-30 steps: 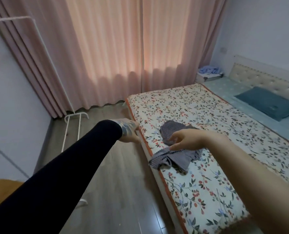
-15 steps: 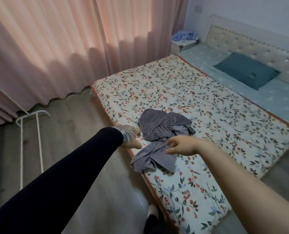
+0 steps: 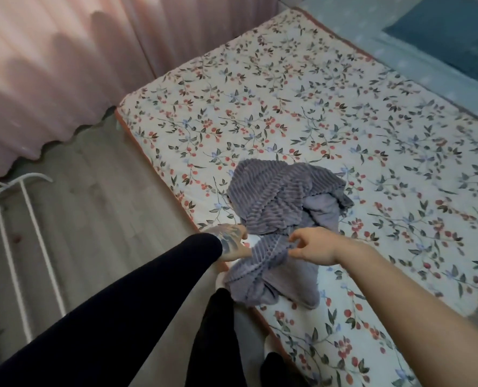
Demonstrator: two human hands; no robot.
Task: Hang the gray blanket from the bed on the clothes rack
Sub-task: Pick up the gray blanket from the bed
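Both hands grip the gray blanket at the near edge of the bed.

Nearest, the left arm in a black sleeve reaches forward, and the tattooed left hand presses its fingers into the ribbed gray blanket from the left, closed on a fold of it. Just beside it the bare right hand pinches the same bunched ridge of fabric between thumb and fingertips. The blanket lies crumpled on the floral bedspread, close to the bed's orange-trimmed side edge, its lower part touching that edge. To the left, on the wooden floor, stands the white base of the clothes rack, well apart from the blanket. Farther back hang pink curtains, and a teal pillow lies at the far right.
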